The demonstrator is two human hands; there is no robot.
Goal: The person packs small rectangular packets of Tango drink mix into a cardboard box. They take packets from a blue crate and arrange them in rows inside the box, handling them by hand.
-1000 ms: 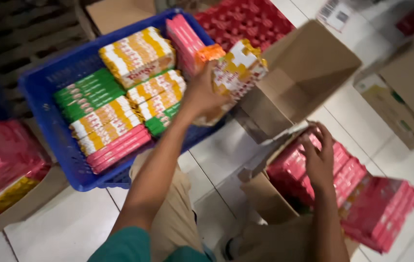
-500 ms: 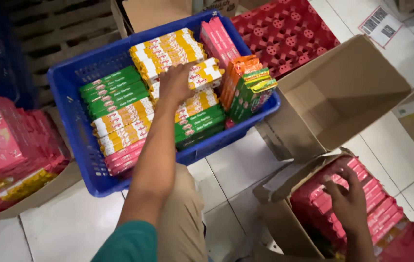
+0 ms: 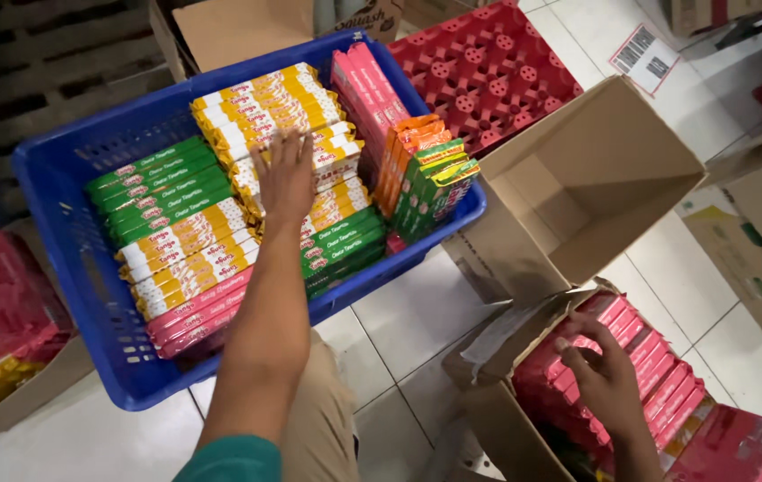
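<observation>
yellow-and-white wafer packs (image 3: 309,152): flat, stacked in rows mid-crate, lying lengthwise, touched from above. pink wafer packs (image 3: 657,357): on edge, tightly rowed, filling an open cardboard box lower right.

A white tiled floor (image 3: 416,312) carries everything. On it are set a blue plastic crate (image 3: 68,268), a red plastic pallet (image 3: 488,71), 1 open empty cardboard box (image 3: 577,187) and another cardboard box (image 3: 506,428) packed with pink packets (image 3: 657,357).
</observation>
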